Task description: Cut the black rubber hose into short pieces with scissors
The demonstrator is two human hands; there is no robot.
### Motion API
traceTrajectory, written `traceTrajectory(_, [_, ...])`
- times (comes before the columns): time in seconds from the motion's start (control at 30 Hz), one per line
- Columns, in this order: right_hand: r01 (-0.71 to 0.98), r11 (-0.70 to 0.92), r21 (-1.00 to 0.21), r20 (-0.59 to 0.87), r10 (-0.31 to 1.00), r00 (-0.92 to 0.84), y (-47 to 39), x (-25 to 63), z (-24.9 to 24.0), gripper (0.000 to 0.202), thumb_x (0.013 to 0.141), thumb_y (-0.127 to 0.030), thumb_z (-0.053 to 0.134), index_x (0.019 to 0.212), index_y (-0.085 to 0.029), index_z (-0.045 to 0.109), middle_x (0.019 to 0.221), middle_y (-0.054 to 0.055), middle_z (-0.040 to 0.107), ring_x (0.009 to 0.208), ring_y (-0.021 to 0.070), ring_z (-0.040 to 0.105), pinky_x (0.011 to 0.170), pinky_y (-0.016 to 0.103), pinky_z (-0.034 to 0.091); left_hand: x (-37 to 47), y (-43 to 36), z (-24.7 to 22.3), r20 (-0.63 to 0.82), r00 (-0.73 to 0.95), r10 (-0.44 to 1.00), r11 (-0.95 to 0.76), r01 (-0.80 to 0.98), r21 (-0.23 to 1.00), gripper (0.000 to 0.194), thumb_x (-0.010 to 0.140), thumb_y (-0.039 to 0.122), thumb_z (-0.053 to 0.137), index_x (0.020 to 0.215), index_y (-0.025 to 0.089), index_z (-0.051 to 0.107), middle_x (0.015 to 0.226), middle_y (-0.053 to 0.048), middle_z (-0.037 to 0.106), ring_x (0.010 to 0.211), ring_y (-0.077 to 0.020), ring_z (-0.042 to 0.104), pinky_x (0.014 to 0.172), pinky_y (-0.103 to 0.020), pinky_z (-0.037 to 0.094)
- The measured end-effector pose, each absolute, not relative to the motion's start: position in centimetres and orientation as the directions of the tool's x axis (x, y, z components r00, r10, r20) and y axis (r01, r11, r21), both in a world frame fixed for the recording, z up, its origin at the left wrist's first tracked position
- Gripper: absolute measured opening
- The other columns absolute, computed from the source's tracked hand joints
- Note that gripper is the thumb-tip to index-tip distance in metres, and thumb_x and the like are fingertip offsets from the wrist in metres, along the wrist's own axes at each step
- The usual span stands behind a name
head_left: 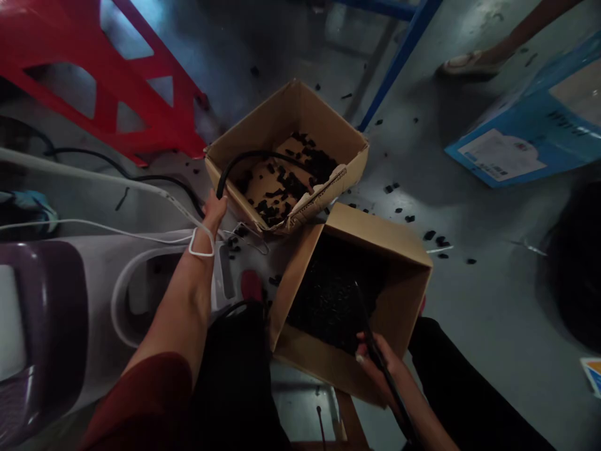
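Two bare hands are in view, well apart, each engaged. The left hand is closed around a thick, flexible black hose, which arches over the near-left rim of a brown cardboard carton with a torn edge and reaches down among small black chunks scattered inside. Contact between hose and rim cannot be told. The right hand has its fingers wrapped around a slim, stiff-looking dark rod, its tip over a second, deeper brown cardboard carton holding a bed of dark pieces. Step in hand, as judged: handling both lengths, one over each carton. Any next move calls for a steady left grip and care that the rod clears the carton walls.
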State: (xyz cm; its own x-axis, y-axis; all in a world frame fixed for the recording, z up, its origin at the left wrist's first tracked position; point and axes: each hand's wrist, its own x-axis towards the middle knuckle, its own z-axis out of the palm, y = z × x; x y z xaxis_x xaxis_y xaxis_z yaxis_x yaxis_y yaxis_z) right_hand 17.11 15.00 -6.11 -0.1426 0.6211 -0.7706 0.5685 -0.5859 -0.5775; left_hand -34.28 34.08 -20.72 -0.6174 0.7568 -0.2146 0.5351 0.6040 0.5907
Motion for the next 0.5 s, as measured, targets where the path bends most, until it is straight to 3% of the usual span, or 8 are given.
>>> traceTrajectory(0.1, [0.577,-0.586,-0.569,-0.763,0.639,-0.104,15.1,16.8,-6.3,0.041,0.065,-0.046,0.059,0.102,-0.029,0.056,0.080,0.004,0.067,0.075,0.0235,0.066,0.067,0.034,0.052,-33.3,34.5,-20.5,-0.256,-0.659,0.707,0.661,0.488,0.570,0.023,0.082,0.022,0.058,0.099,0.006,0.054,0.099,-0.012,0.064,0.097,-0.0241,0.057,0.090,-0.040,0.043])
traceTrajectory(0.27, [0.541,-0.564,-0.624,-0.743,0.643,-0.186,15.6,15.9,-5.1,0.041,0.067,-0.049,0.060,0.101,-0.026,0.055,0.082,0.005,0.066,0.072,0.0218,0.065,0.066,0.034,0.051,-29.0,32.4,-15.5,-0.067,-0.650,0.757,0.526,0.545,0.653,0.018,0.084,0.029,0.052,0.092,0.014,0.055,0.083,-0.003,0.059,0.079,-0.0163,0.054,0.077,-0.028,0.044])
traceTrajectory(0.33, [0.457,-0.592,-0.664,-0.733,0.635,-0.244,16.0,15.4,-4.3,0.041,0.072,-0.051,0.060,0.102,-0.024,0.052,0.086,0.006,0.065,0.073,0.0211,0.064,0.065,0.033,0.051,-26.4,30.4,-12.1,-0.039,-0.575,0.817,0.444,0.585,0.679,0.015,0.083,0.026,0.052,0.092,0.015,0.056,0.081,-0.001,0.057,0.079,-0.0148,0.052,0.077,-0.026,0.042])
traceTrajectory(0.5, [0.078,-0.673,-0.735,-0.661,0.687,-0.301,18.0,13.9,-2.7,0.045,0.075,-0.058,0.060,0.103,-0.026,0.047,0.094,0.008,0.067,0.092,0.0243,0.066,0.071,0.035,0.051,-19.9,23.8,-4.3,-0.189,-0.168,0.968,0.250,0.739,0.625,0.011,0.079,0.027,0.056,0.085,0.018,0.059,0.083,-0.001,0.059,0.082,-0.0166,0.054,0.078,-0.027,0.042])
